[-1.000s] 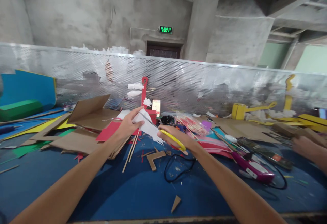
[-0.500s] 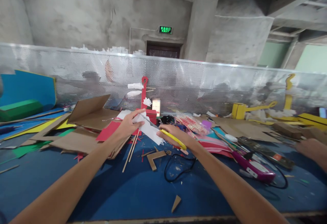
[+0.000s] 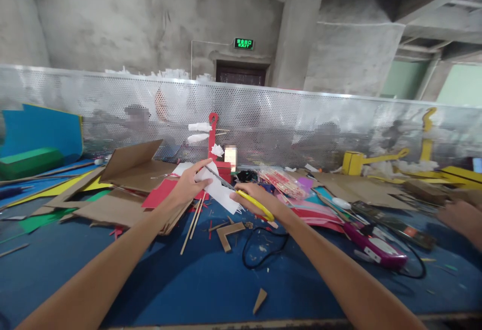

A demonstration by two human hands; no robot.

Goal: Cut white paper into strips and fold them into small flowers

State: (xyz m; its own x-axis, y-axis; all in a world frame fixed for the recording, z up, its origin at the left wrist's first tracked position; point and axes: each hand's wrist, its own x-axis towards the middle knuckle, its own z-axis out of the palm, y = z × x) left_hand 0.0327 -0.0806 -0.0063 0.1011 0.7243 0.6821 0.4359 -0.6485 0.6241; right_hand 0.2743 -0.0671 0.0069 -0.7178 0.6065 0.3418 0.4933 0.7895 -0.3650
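Observation:
My left hand (image 3: 191,181) pinches the upper left edge of a white sheet of paper (image 3: 223,195), whose lower end is cut into a ragged fringe. Wrapped around the yellow handles of a pair of scissors (image 3: 256,205) is my right hand (image 3: 251,197). The scissor blades point up and left across the sheet, their tips close to my left fingers. Just behind the paper stands a red cardboard piece (image 3: 212,139) with a looped top and white paper tufts on it.
Brown cardboard (image 3: 109,209) and red sheets are piled on the left. Two thin sticks (image 3: 196,224) and an L-shaped cardboard piece (image 3: 226,234) lie in front. A purple power strip (image 3: 376,252) sits right, near another person's hand (image 3: 459,219). A perforated metal screen (image 3: 286,124) runs behind.
The scissor blades have shifted slightly and look a little more apart over the paper. Both my hands stay in nearly the same place.

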